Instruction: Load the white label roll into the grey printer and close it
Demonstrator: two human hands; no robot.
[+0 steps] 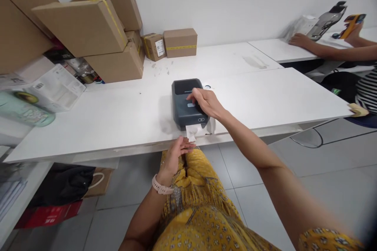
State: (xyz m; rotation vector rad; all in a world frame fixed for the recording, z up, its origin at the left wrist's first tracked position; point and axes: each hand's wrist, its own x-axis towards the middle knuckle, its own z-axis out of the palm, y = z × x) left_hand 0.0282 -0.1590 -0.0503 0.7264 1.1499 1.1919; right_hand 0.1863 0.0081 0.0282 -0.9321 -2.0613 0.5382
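Note:
A dark blue-grey label printer (184,111) sits near the front edge of the white table. From its front slot hangs a white paper label (193,131), its lower end curled. My right hand (206,102) is over the printer's top, fingers loosely bent and a fingertip by the light-coloured button; whether it presses cannot be told. Just below the slot, my left hand (176,153) has its fingers stretched out beside the label's lower end. The fingertips look close to the paper, perhaps touching it, without a grip on it. A pale pink watch is on my left wrist.
Cardboard boxes (114,60) are stacked at the back left, with two smaller ones (180,43) by the wall. A mint bottle (26,108) lies at the left. On the right, another person's hands are near a clear bottle (326,19) and hold an orange handheld device (351,25).

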